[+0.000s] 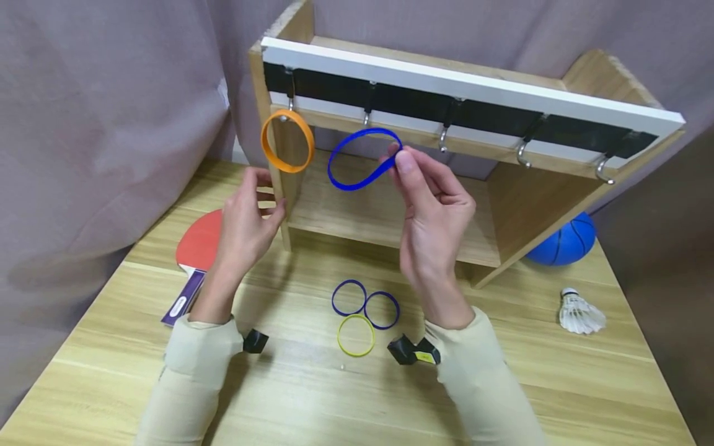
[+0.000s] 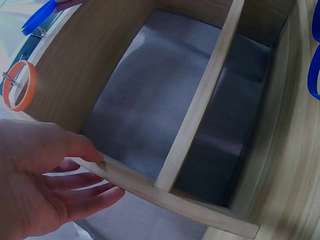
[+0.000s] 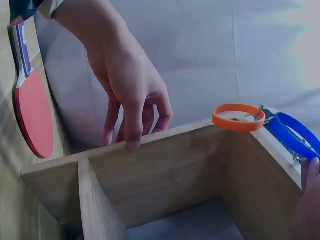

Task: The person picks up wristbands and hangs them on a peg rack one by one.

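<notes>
My right hand (image 1: 435,214) pinches a blue silicone wristband (image 1: 357,186) between thumb and fingers. The band hangs out to the left, just below the second hook (image 1: 367,118) of the wooden rack (image 1: 346,214). An orange wristband (image 1: 289,167) hangs on the leftmost hook. Around the front edge of the rack's left side panel (image 2: 135,184), my left hand (image 1: 245,217) holds on, thumb at the edge and fingers on the outer side. In the right wrist view, the left hand (image 3: 132,95) shows over that panel, with the blue band (image 3: 290,140) at the right.
Three more hooks, one of them a metal hook (image 1: 523,155), line the rack's front to the right. Two thin blue bands (image 1: 382,328) and a yellow band (image 1: 356,355) lie on the table. A red paddle (image 1: 198,238) is left, a blue ball (image 1: 563,241) and shuttlecock (image 1: 580,313) right.
</notes>
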A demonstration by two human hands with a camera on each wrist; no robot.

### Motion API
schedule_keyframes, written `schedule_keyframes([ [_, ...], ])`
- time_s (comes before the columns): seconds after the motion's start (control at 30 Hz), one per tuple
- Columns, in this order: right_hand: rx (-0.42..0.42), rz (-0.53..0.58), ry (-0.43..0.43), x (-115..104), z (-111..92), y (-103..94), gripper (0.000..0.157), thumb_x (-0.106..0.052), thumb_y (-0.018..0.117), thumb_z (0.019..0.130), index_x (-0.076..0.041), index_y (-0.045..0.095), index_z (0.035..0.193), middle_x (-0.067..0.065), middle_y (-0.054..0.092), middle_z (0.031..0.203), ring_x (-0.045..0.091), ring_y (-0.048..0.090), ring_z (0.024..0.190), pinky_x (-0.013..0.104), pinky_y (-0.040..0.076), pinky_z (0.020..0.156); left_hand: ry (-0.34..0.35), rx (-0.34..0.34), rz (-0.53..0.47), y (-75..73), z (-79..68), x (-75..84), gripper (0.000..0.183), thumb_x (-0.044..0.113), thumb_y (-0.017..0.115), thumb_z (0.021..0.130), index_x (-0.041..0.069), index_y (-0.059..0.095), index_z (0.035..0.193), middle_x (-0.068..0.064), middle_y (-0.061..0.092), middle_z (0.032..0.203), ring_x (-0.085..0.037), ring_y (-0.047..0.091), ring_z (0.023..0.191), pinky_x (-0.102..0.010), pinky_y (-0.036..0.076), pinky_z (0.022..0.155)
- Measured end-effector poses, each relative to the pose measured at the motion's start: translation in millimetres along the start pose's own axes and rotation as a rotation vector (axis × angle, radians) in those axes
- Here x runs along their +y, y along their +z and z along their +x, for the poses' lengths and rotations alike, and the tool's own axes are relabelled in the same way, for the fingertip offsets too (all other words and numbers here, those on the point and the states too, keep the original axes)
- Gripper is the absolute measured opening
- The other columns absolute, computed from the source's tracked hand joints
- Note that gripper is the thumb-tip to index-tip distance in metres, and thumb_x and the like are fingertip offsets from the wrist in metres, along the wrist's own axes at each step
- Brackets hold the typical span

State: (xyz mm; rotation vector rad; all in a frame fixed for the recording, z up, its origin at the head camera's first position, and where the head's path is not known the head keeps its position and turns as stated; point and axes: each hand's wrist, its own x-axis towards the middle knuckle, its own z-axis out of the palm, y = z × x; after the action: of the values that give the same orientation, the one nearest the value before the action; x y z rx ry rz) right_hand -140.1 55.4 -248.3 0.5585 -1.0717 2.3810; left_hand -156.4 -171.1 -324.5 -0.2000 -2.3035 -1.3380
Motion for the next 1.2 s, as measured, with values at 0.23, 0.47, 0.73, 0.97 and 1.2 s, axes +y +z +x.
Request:
schedule_keyframes([
  [0.23, 0.004, -0.079, -0.042, 5, 3, 3.0, 0.015, 0.007, 0.070, 0.086, 0.013, 0.069, 0.100, 0.031, 0.067, 0.101, 0.038, 0.068, 0.093, 0.046, 0.057, 0.087, 0.009, -0.004, 0.011, 1.6, -1.3, -0.4, 0.036, -0.002, 0.066, 0.087, 0.001, 0.050, 0.119, -0.012, 0.061, 0.114, -0.025, 0.067, 0.095, -0.024, 0.061, 0.072],
  [0.47, 0.069, -0.101, 0.009, 8, 4, 0.8, 0.016, 0.007, 0.073, 0.083, 0.013, 0.069, 0.097, 0.027, 0.069, 0.098, 0.034, 0.070, 0.089, 0.042, 0.059, 0.084, 0.007, -0.011, 0.010, 2.9, -2.2, -0.4, 0.037, -0.003, 0.066, 0.087, 0.000, 0.049, 0.119, -0.013, 0.061, 0.114, -0.026, 0.067, 0.095, -0.024, 0.061, 0.072],
  [0.73, 0.044, -0.165, 0.004, 8, 6, -4.4, 0.017, 0.005, 0.073, 0.084, 0.013, 0.069, 0.099, 0.025, 0.070, 0.099, 0.032, 0.070, 0.087, 0.040, 0.061, 0.080, 0.013, -0.006, 0.011, 4.1, -2.1, -0.2, 0.036, -0.003, 0.066, 0.087, 0.000, 0.049, 0.119, -0.013, 0.061, 0.114, -0.026, 0.067, 0.095, -0.025, 0.061, 0.072],
  [0.97, 0.011, -0.324, -0.053, -2, -2, -11.3, 0.015, 0.000, 0.073, 0.086, 0.007, 0.072, 0.100, 0.023, 0.070, 0.103, 0.034, 0.069, 0.091, 0.037, 0.063, 0.066, 0.017, -0.002, 0.015, 2.9, -0.8, -0.3, 0.037, -0.003, 0.066, 0.087, 0.000, 0.049, 0.120, -0.013, 0.061, 0.115, -0.027, 0.067, 0.095, -0.026, 0.061, 0.072],
  [1.2, -0.063, -0.506, -0.024, -33, -16, -31.9, 0.018, 0.002, 0.071, 0.087, 0.013, 0.069, 0.101, 0.026, 0.070, 0.094, 0.030, 0.069, 0.081, 0.028, 0.060, 0.056, 0.023, 0.007, 0.022, 0.6, -0.8, -0.2, 0.037, -0.003, 0.067, 0.087, 0.002, 0.050, 0.119, -0.011, 0.061, 0.114, -0.023, 0.067, 0.094, -0.021, 0.060, 0.070],
])
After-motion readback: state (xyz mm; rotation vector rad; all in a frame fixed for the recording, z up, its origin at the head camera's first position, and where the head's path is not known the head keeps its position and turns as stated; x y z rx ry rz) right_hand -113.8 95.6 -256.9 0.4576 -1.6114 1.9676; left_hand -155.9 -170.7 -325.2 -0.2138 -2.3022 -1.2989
